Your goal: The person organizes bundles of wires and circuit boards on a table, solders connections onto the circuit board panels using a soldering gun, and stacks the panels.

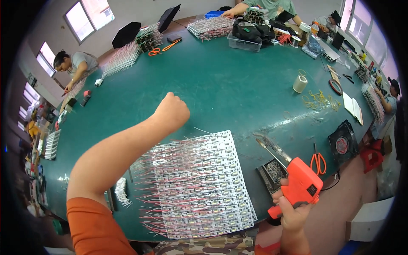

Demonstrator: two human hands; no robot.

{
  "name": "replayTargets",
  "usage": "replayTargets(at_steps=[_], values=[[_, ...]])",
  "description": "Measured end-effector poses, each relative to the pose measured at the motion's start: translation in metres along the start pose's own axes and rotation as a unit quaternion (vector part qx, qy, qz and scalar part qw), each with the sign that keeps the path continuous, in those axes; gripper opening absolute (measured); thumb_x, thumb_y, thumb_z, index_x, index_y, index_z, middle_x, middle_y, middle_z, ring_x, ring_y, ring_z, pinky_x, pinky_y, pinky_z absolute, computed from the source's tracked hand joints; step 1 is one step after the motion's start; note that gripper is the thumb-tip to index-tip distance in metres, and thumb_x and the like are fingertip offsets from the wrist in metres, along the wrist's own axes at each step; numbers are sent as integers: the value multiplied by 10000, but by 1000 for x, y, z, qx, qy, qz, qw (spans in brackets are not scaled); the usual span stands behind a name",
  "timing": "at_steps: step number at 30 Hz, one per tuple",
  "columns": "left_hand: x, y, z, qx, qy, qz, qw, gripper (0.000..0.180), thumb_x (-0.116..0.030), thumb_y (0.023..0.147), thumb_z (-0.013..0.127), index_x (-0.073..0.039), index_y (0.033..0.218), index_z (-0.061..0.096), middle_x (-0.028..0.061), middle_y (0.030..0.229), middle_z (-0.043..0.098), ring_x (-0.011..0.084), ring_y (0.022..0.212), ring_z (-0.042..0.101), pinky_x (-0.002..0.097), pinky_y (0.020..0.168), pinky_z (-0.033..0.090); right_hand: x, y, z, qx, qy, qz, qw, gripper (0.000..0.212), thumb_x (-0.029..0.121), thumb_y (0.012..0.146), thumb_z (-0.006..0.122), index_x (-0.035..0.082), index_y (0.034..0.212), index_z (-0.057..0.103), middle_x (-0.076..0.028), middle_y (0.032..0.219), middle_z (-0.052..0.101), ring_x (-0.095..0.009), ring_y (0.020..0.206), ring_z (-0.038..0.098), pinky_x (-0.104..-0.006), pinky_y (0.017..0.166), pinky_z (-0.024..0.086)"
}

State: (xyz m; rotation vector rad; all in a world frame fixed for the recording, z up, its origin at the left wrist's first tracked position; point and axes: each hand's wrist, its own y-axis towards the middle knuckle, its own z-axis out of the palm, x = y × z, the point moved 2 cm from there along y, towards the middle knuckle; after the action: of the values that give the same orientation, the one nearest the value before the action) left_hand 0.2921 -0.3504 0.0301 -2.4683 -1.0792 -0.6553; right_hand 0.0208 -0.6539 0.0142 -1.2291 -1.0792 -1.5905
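My right hand (293, 214) is wrapped round the handle of a red soldering gun (302, 180). Its metal tip points up and left, over the table right of the circuit boards. My left hand (172, 111) is closed in a fist beyond the boards' far edge; whatever it may hold is hidden. Below my left forearm lies a panel of white circuit boards (204, 187), stacked in at least two layers. Thin red and white wires stick out across their left side. Close to the gun stands a small dark box (274, 170) of tiny metal parts.
Orange-handled scissors (318, 163) and a black fan (343, 144) sit at right. Beyond are a tape roll (300, 83), yellow rubber bands (321, 101) and a notebook (352, 108). White wires (122, 193) lie left of the boards. Several people work around the green table (238, 80).
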Motion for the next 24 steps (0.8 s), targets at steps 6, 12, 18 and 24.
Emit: replayTargets(at_steps=[6,12,18,24], values=[[-12,20,10,177,125,82,973,98,-159,810,673,-190,808,766,-2,778,712,200,784,675,372,678,413,-8,6,2,-6,-6,14,1000,413,-72,842,638,-96,1242,540,-197,1163,653,-202,834,694,-325,693,608],[13,16,-4,78,-56,-3,995,134,-195,876,656,-109,908,753,84,829,723,295,793,701,435,657,495,-10,5,-4,24,7,18,1000,424,-50,867,613,-97,1279,525,-228,1235,630,-219,860,698,-338,720,611],[-34,-12,-25,-162,-377,-20,912,140,-116,882,633,-107,1011,686,111,861,694,328,820,680,445,705,541,-11,26,13,44,50,74,995,425,-29,896,592,-86,1311,521,-228,1275,620,-240,963,701,-366,807,602],[-57,-17,-26,-218,-296,70,927,233,-58,780,622,-49,1007,677,102,902,642,302,856,640,410,755,534,-17,40,32,96,20,69,993,427,-24,899,618,-73,1312,526,-201,1239,642,-216,977,699,-353,819,595]])
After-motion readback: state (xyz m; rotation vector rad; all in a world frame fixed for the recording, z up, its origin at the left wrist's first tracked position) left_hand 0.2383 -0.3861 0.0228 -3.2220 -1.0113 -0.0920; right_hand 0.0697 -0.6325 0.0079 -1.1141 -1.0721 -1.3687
